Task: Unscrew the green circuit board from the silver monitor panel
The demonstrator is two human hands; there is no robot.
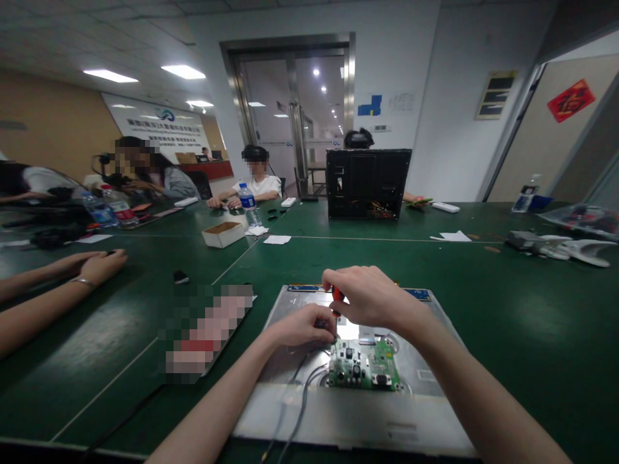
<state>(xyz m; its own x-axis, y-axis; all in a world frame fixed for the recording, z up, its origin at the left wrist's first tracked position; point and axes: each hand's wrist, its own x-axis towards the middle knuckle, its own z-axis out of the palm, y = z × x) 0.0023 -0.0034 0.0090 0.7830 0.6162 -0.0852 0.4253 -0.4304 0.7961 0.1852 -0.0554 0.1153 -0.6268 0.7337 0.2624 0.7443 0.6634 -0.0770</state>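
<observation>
- Head view: my right hand [372, 299] clenches a red-handled screwdriver [337, 295].
- My left hand [302, 325], just beside it, pinches shut at its tip (contents hidden).
- Green circuit board [365, 364] lies just beneath both hands.

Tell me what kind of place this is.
Probably an electronics assembly or repair workroom. The right hand holds a screwdriver at a green circuit board on a metal panel, an open computer case stands across the long green table, and other people sit along it.
</observation>
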